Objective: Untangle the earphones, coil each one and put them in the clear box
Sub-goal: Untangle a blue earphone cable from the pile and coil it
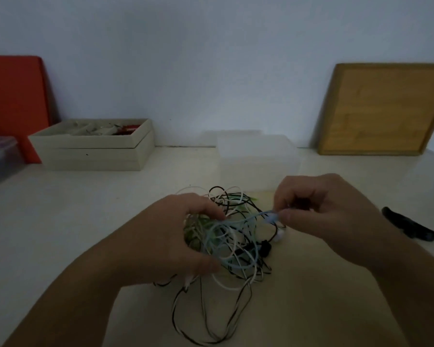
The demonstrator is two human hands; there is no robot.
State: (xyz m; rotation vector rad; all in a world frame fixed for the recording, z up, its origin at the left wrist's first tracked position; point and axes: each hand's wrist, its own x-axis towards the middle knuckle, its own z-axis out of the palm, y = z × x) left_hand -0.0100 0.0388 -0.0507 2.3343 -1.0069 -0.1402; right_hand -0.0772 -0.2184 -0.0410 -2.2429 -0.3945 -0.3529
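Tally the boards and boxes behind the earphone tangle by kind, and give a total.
Boards leaning on the wall: 2, a red flat board and a square wooden board.
Boxes: 3, a beige open box, a clear plastic box and a greyish bin cut off at left.
Total: 5.

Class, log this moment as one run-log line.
stage: untangling | left hand: grips tangle | right hand: pinches blue cable | clear box: behind, untouched
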